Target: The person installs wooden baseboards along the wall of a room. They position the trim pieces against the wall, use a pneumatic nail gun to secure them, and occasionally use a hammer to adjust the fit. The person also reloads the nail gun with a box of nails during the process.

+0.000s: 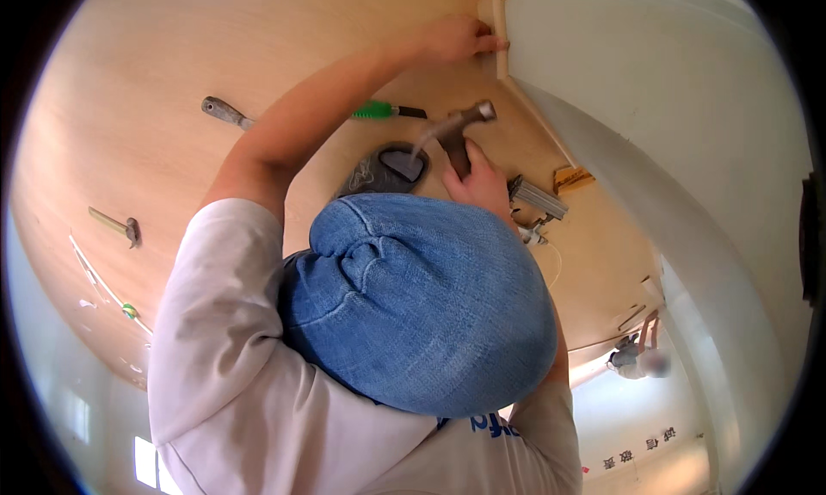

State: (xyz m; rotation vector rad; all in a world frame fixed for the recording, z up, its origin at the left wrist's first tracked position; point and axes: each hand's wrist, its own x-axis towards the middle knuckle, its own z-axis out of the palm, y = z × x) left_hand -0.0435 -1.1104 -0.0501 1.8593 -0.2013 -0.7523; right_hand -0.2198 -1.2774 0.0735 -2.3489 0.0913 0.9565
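My right hand (483, 183) is wrapped round the handle of a claw hammer (469, 119), slightly blurred and lifted in front of my shoe (379, 170). My left arm reaches far forward. Its hand (456, 40) has curled fingers at a narrow pale wooden strip (535, 109) along the foot of the white wall. Fingertips touch the strip's edge; whatever may be pinched there is too small to make out. Beside my right wrist lies a grey metal tool (538, 198), next to a small yellow-brown packet (572, 180).
My denim knee (430, 306) fills the middle. On the wood-coloured floor (146, 73) lie a grey-handled tool (225, 110), a green-handled tool (375, 109), another hammer (119, 225) and a tape roll (129, 311). The white wall (637, 56) curves along the right. Another person (638, 357) works farther off.
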